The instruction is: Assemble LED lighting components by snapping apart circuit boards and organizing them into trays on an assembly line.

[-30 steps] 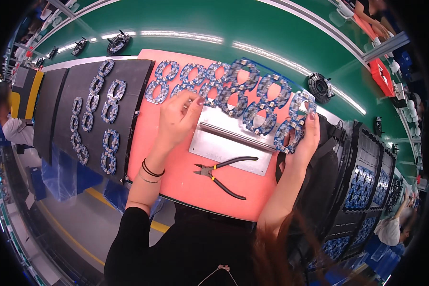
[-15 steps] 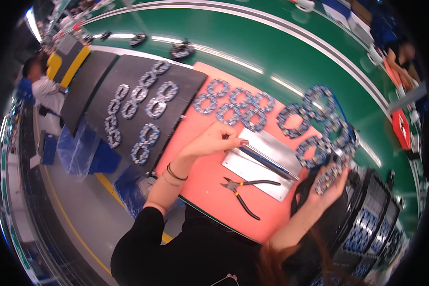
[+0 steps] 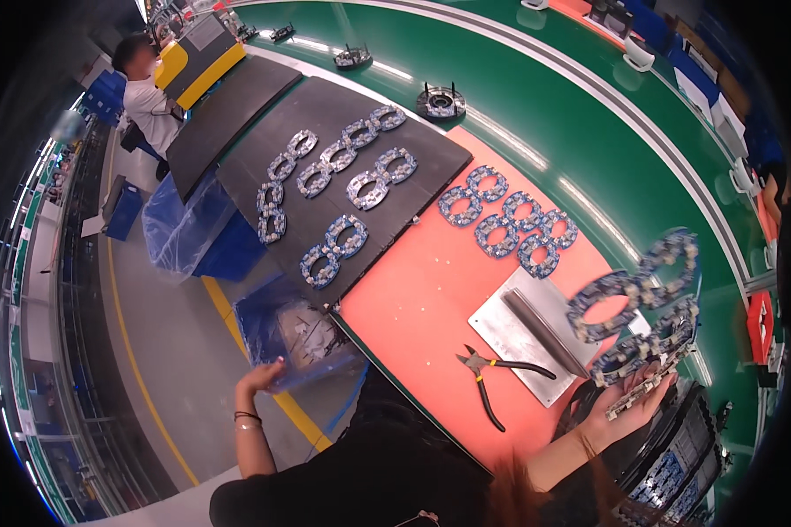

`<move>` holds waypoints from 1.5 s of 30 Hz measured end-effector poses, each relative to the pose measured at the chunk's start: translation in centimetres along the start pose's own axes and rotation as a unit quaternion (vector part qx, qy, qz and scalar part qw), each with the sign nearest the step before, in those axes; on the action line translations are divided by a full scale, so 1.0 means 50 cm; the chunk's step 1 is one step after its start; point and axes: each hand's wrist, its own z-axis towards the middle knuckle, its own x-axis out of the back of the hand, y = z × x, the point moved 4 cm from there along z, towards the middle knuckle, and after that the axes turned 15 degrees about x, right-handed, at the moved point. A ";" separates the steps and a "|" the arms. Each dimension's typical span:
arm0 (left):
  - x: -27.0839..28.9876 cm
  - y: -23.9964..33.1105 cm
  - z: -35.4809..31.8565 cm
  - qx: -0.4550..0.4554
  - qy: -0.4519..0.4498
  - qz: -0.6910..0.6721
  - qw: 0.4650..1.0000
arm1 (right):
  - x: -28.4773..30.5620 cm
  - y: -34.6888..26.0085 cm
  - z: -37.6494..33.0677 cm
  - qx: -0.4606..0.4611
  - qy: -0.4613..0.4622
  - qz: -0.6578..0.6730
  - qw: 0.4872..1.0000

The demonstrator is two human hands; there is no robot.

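My right hand (image 3: 626,413) grips the lower end of a cluster of ring-shaped circuit boards (image 3: 599,309), held tilted above the table's right side. They are blue with pale components, joined in figure-eight pairs. My left hand (image 3: 260,378) is off the table, over a blue bin lined with clear plastic (image 3: 259,327) that holds scraps. Its fingers are drawn together; whether anything small is between them is hidden. Between the hands, a silver metal plate with a raised dark bar (image 3: 545,334) lies on the pink mat. Black-handled cutting pliers (image 3: 492,367) rest open, partly on the plate.
Several paired boards (image 3: 499,235) lie on the pink mat (image 3: 395,307), and more (image 3: 369,180) on a black mat (image 3: 237,162). A green conveyor (image 3: 536,105) carries black round parts (image 3: 441,104). Black trays (image 3: 668,465) stand at the right. A person (image 3: 149,105) works far left.
My left hand has gone from the metal plate's bar to over the bin at the left. The boards in my right hand have shifted and tilted. The whole view has turned.
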 end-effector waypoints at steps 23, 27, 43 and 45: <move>-0.265 0.749 -0.852 -0.812 -0.074 0.094 0.571 | -0.111 -0.166 -0.106 0.220 -0.167 -0.117 0.954; -0.257 0.784 -0.761 -0.696 -0.254 -0.254 0.622 | -0.073 -0.059 -0.107 0.048 -0.276 -0.087 0.956; -0.373 0.786 -0.596 -0.635 -0.334 -0.348 0.603 | -0.066 -0.041 -0.107 0.106 -0.160 -0.204 0.960; -0.360 0.788 -0.543 -0.651 -0.294 -0.280 0.642 | -0.075 -0.041 -0.105 0.119 -0.168 -0.202 0.957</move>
